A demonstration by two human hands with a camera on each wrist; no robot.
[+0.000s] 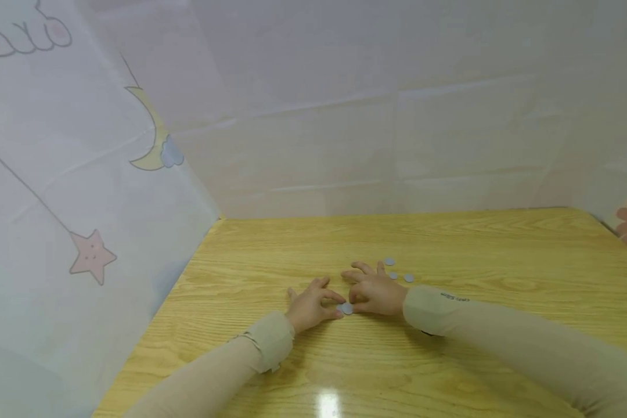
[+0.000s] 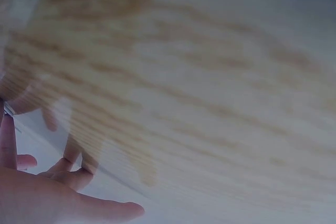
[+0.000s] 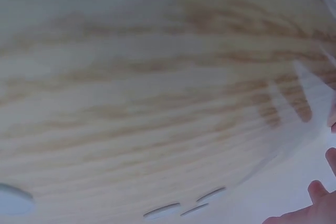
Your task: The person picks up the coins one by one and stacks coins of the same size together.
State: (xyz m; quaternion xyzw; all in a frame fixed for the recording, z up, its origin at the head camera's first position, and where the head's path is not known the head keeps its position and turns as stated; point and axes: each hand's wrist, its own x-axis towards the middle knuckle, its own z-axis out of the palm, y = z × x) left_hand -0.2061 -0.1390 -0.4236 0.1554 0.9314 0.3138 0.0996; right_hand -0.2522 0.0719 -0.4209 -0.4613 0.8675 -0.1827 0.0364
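Two small pale grey discs overlap in the head view, low between the two hands over the wooden table. My left hand [image 1: 312,306] pinches the left disc [image 1: 340,307] between thumb and index finger. My right hand [image 1: 377,291] holds the other disc [image 1: 347,309] at its right edge with thumb and index finger; its remaining fingers are spread. In the left wrist view the left hand [image 2: 47,195] shows at the lower left, with a thin disc edge [image 2: 7,109] at its fingertips. Only part of the right hand [image 3: 315,212] appears in the right wrist view.
More pale discs lie on the table [image 1: 501,261] just beyond and beside the right hand: a far disc [image 1: 389,262], a middle disc [image 1: 393,276] and a right disc [image 1: 409,278]. A fabric wall [image 1: 313,157] with printed figures borders the table's back and left.
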